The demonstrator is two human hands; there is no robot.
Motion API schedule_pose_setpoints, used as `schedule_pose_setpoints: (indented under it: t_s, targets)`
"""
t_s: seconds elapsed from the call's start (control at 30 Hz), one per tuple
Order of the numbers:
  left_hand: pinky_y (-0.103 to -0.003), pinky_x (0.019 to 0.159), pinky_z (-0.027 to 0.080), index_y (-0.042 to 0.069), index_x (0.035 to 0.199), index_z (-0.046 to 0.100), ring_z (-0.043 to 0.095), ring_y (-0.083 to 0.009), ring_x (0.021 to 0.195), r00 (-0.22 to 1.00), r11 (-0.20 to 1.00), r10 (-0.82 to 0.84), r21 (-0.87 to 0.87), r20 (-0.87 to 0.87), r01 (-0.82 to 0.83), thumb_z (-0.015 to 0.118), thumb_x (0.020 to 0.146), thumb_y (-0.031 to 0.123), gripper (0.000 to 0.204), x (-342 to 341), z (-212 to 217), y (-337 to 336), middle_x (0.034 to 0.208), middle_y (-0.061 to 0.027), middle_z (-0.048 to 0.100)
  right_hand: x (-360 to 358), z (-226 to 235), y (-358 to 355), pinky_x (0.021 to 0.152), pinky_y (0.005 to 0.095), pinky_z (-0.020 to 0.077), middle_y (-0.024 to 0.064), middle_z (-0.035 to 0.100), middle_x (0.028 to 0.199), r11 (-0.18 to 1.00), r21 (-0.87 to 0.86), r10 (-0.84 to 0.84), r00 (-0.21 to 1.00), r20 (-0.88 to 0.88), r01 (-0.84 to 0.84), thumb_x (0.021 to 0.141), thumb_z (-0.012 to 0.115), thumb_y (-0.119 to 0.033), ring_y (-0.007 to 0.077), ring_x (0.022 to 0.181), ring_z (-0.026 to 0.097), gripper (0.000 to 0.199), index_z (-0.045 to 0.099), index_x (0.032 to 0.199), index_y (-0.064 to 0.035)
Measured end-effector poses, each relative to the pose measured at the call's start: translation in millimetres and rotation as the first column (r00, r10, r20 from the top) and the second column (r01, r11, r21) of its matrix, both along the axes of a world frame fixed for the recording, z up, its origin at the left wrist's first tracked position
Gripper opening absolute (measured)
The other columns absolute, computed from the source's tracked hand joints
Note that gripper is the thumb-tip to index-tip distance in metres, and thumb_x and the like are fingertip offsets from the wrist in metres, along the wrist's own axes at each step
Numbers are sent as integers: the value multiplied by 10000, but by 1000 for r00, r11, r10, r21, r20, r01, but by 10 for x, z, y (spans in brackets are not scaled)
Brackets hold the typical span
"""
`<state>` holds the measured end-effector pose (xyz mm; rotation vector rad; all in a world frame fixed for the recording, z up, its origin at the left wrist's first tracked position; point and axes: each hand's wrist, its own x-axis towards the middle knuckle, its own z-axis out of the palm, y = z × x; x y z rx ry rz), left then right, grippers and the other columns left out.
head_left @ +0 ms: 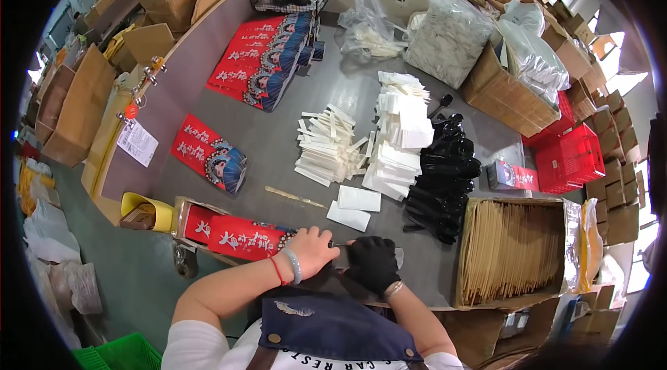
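Note:
My left hand [310,252], bare with a pale bangle and a red string at the wrist, is closed at the near table edge, beside red printed paper sleeves [240,236] in an open carton. Close to its right, my right hand [374,264] in a black glove is closed too. A thin piece shows between the hands and a pale, shiny end sticks out right of the glove; what they hold cannot be made out. Ahead of them lie two white folded napkins [358,198] and a wrapped chopstick-like strip [295,196]. Black plastic spoons [445,182] are heaped right of these.
Stacked white napkin packets [403,120] and a pile of white paper strips [326,144] fill mid-table. More red sleeves [253,57] lie at left. A carton of wooden chopsticks [514,252], red boxes [570,158] and a bagged carton [511,85] stand right. A co-worker [521,5] is beyond.

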<state>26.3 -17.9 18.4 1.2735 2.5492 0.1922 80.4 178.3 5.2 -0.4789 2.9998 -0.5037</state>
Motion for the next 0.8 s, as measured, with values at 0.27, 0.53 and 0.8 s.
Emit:
schedule_pose_setpoints:
  t_s: [0.27, 0.53, 0.8]
  targets:
    - [-454, 807, 452, 111, 911, 646, 523, -336, 948, 985, 994, 21, 111, -172, -1, 678, 607, 76, 308, -765, 290, -587, 990, -123, 530, 50, 449, 373, 824, 442, 396, 85, 604, 993, 974, 0, -226, 968, 108, 227, 608, 807, -417, 300, 962, 567, 580, 591, 1059, -123]
    - [-593, 1062, 221, 58, 1218, 564, 344, -397, 1259, 746, 721, 664, 299, -42, -625, 823, 577, 455, 797, 214, -369, -600, 1301, -169, 452, 105, 303, 142, 804, 437, 411, 93, 617, 965, 985, 42, -174, 974, 147, 169, 586, 794, -447, 295, 939, 588, 583, 613, 1030, -115]
    - [-599, 1095, 141, 43, 1269, 521, 282, -412, 1316, 693, 610, 705, 368, 153, -702, 831, 576, 477, 875, 255, -567, -684, 1368, -181, 401, -36, 381, -29, 805, 452, 421, 116, 636, 956, 996, 74, -78, 956, 283, 59, 604, 771, -426, 300, 909, 597, 477, 652, 930, -97]
